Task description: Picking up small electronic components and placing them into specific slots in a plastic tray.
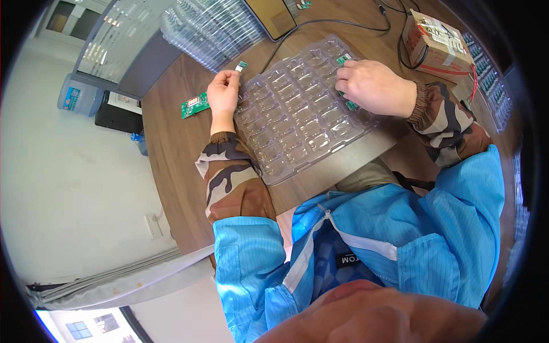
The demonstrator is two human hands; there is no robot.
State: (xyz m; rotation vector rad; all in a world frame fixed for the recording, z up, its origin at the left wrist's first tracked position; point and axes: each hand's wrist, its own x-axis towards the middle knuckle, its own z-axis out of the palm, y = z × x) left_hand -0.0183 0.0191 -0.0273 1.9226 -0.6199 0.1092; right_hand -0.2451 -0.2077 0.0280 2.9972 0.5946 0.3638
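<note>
My left hand [224,91] pinches a small green circuit board [242,66] with a white part on it, just past the left edge of the clear plastic tray [297,154]. The tray has rows of moulded pockets and lies on the wooden table before me. Over its far right corner, my right hand [369,86] is closed, fingers curled downward. Small green boards [343,59] show beside and beneath those fingers; what the fingertips grip is hidden. Next to my left wrist lies a larger green circuit board [195,105] with a red-and-white display.
Stacked clear trays [209,34] stand at the back, beside a dark-framed panel [273,17]. A black cable [343,21] crosses the table [171,154]. To the right are a taped cardboard box [437,46] with red wires and another tray [486,80] filled with green boards.
</note>
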